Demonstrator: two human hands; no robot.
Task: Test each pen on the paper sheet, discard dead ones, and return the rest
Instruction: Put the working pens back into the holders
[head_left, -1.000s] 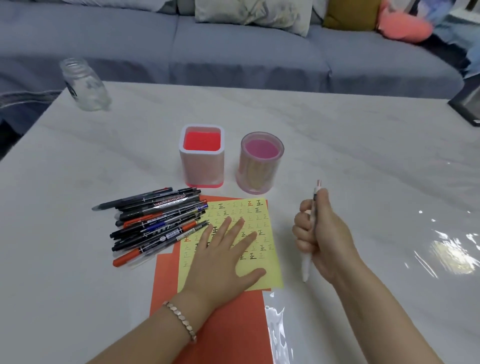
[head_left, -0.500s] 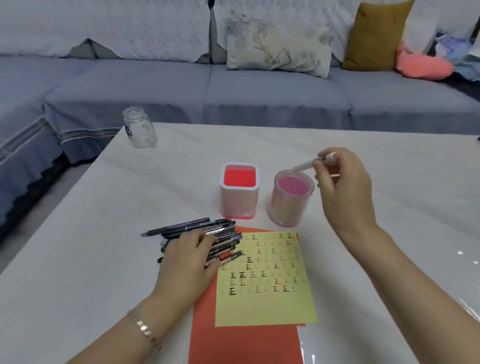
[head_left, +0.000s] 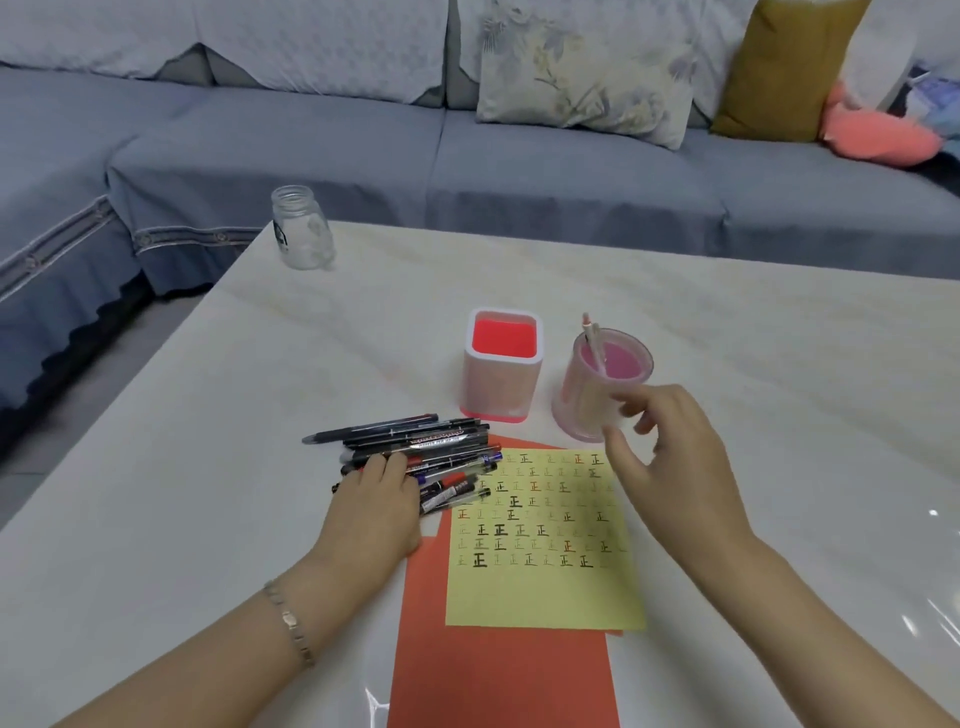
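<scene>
Nearest me, the yellow sheet carries many test marks. My left hand rests fingers-down on the untested pen pile; whether it grips one I cannot tell. My right hand hangs empty, fingers spread. Beyond, one white pen stands in the round cup; most remain.

Soft, even indoor light; glare streaks the glossy table at lower right, and the right hand blurs.

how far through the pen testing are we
Done: one white pen stands in the round pink cup; the yellow sheet carries many test marks. In hand: left hand rests on the pen pile; right hand is empty. Left: that pile; square holder looks empty.
</scene>
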